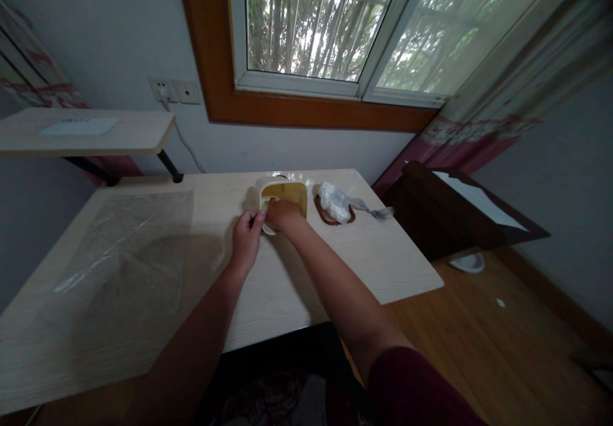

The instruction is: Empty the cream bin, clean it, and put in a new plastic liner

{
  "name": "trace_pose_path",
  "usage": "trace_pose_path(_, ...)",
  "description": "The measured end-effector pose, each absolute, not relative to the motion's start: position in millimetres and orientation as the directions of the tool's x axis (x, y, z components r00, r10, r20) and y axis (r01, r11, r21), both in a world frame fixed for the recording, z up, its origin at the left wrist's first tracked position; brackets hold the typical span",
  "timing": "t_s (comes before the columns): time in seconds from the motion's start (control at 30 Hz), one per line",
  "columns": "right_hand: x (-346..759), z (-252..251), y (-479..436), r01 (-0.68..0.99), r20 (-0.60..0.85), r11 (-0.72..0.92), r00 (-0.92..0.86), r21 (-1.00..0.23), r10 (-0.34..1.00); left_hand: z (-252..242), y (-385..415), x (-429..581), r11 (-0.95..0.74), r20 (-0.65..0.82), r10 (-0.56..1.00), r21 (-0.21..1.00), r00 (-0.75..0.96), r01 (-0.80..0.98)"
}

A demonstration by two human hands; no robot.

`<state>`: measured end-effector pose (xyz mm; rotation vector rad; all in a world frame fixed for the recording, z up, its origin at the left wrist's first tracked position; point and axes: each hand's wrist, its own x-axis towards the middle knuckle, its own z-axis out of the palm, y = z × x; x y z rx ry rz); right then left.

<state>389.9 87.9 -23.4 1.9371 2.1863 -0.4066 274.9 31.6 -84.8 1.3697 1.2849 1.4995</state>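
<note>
A cream-coloured, squarish plastic container (301,191) with a yellowish inside stands near the back of the table. My left hand (246,239) grips its near left rim between thumb and fingers. Curled fingers of my right hand (283,215) reach down into the container. Whatever they hold is hidden behind the hand. Just right of the container, a knotted, crumpled clear plastic bag (334,201) lies on a flat piece with a brown edge (353,214), apart from both hands. The bag's twisted end trails to the right.
A large clear plastic sheet (143,253) lies flat on the left of the pale table (268,311). Behind it stands a raised shelf (148,129) bearing a paper (79,126). A white cable (186,145) hangs from the wall socket. Dark brown furniture (421,215) stands beyond the right table edge.
</note>
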Motion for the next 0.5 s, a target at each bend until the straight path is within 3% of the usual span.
trace_pose_path(0.5, 391.9, -26.2, 90.2, 0.935, -0.236, 0.324, -0.351, -0.146, 0.906, -89.1, 39.5, 268.2, -0.239, 0.236, 0.958, 0.971, -0.164, 0.007)
